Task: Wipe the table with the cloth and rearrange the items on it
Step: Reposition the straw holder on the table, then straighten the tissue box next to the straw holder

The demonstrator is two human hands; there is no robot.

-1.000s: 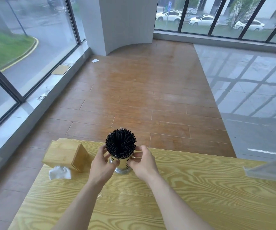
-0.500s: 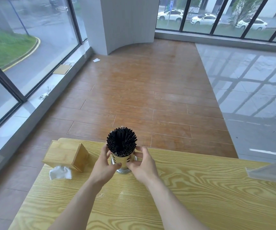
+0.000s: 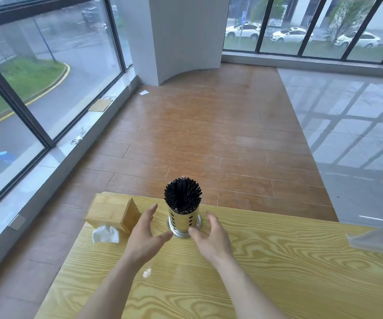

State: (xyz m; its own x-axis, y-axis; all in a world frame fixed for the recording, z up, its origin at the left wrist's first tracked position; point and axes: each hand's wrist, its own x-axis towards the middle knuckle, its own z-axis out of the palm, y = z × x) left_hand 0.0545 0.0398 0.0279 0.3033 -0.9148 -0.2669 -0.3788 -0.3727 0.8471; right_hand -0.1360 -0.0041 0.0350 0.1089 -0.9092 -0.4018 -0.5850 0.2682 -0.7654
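The clear acrylic stand (image 3: 379,238) at the right is cut off by the picture's edge, so only a slanted corner shows. The pale wooden tissue box (image 3: 114,211) hides its opening behind its near side; only a crumpled white tissue (image 3: 105,234) shows below it. The yellow-grained wooden table (image 3: 278,272) runs off the bottom and right edges. The black straws (image 3: 182,195) hide the inside of the perforated metal holder (image 3: 184,221).
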